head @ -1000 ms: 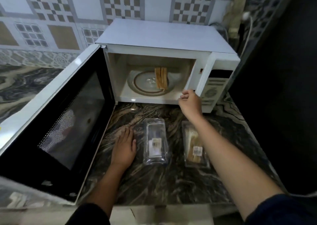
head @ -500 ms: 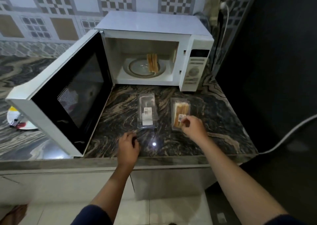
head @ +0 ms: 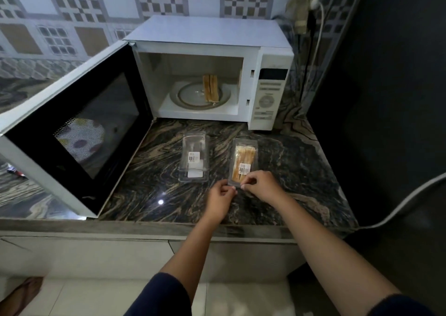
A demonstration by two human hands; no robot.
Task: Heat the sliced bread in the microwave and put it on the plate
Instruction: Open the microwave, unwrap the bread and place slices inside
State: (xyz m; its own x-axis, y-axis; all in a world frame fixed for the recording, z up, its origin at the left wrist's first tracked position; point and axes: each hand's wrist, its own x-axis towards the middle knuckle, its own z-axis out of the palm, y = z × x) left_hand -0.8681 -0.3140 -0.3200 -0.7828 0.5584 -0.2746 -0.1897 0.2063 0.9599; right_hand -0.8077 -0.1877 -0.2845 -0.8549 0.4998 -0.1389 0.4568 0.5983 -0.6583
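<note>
1. The white microwave (head: 210, 38) sits at the back of the dark marble desk (head: 149, 171), against the tiled wall.
2. The microwave door (head: 77, 132) hangs wide open, swung out to the left side of the microwave.
3. Inside the microwave, sliced bread (head: 211, 91) stands on its edge on the round glass tray (head: 190, 96), a bit to the right of the tray's middle.
4. In front of the microwave, on the desk, lies a clear empty pack (head: 193, 160) with a white label on it.
5. Just to the right of that one lies the bread pack (head: 244, 163). It is clear plastic too, with bread slices inside and a barcode sticker on top.
6. Both hands are at the end of the bread pack that is farthest from the microwave.
7. The left hand (head: 220, 195) has its grip pressed together on the near left corner of the bread pack.
8. The right hand (head: 259, 184) has its grip pinching the near edge of the bread pack, just below the sticker.
9. The two hands sit close side by side, almost touching.
10. Through the glass in the microwave door, a round plate (head: 80, 138) with coloured dots shows behind it.
11. A white cable (head: 318, 26) runs down the wall to the right of the microwave.
</note>
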